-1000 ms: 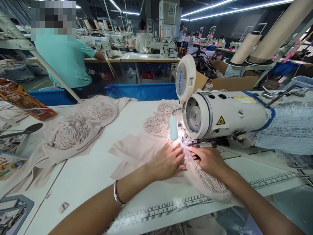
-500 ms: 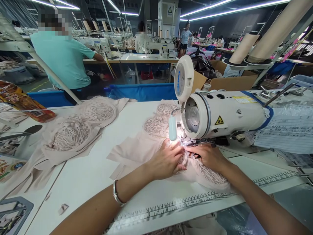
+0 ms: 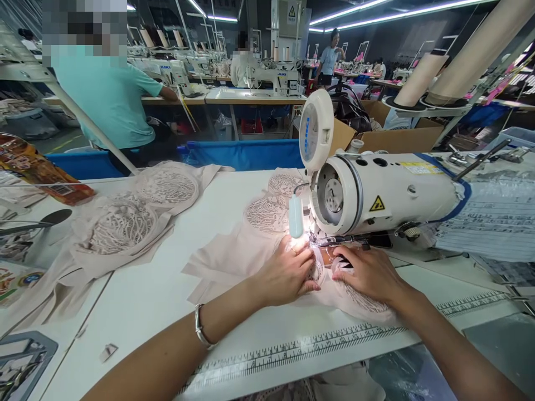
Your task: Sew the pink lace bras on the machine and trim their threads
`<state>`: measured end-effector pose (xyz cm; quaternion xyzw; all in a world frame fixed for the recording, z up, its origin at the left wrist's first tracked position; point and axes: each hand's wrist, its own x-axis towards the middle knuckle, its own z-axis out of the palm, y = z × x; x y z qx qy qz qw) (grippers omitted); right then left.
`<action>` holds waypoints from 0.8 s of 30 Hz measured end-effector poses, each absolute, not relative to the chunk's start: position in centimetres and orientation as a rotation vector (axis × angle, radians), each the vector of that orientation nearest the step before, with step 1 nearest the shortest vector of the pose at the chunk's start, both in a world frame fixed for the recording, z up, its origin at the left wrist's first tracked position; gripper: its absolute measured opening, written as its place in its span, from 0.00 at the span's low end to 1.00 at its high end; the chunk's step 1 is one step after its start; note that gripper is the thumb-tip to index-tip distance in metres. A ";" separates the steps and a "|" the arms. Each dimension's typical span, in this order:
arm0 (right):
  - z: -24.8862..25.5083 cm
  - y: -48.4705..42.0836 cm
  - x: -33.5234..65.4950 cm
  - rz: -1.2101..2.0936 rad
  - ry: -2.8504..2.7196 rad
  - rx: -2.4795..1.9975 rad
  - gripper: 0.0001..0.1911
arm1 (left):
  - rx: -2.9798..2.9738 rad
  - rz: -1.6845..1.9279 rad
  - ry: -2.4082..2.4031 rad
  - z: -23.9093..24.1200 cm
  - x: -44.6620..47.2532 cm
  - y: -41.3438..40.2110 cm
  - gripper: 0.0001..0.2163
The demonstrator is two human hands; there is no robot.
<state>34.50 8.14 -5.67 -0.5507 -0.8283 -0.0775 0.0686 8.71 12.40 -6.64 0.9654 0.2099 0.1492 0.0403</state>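
A pale pink lace bra [image 3: 261,259] lies across the table and under the head of a white sewing machine [image 3: 355,192]. My left hand [image 3: 288,270] presses and grips its fabric, fingertips close to the lit needle area. To the right, my right hand [image 3: 371,273] has its fingers curled on the bra's edge by a lace cup. A small dark object shows between that thumb and forefinger; its kind is unclear. The needle and presser foot are mostly hidden by glare and fingers. A pale lamp [image 3: 295,216] hangs just above my left fingertips.
Another pale pink bra [image 3: 125,228] lies on the left, near a bottle with an orange-brown label [image 3: 45,170]. A printed ruler [image 3: 301,353] runs along the table's front edge. Thread cones [image 3: 420,81] stand at back right. A person in a turquoise shirt [image 3: 100,103] sits beyond.
My right hand has drawn back slightly to the right from the needle area, its thumb and forefinger now farther apart. The left hand stays almost where it was. The wheel inside the machine head looks turned.
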 end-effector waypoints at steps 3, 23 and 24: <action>-5.9 7.2 34.6 -0.281 -2.496 -1.519 0.15 | 2.946 0.466 0.663 -6.6 8.7 12.4 0.24; -6.3 8.8 34.6 -0.097 -2.534 -1.366 0.31 | 2.935 0.464 0.743 -5.9 8.6 12.7 0.23; -6.3 9.0 34.6 -0.100 -2.537 -1.384 0.30 | 2.931 0.458 0.757 -5.8 8.6 12.8 0.23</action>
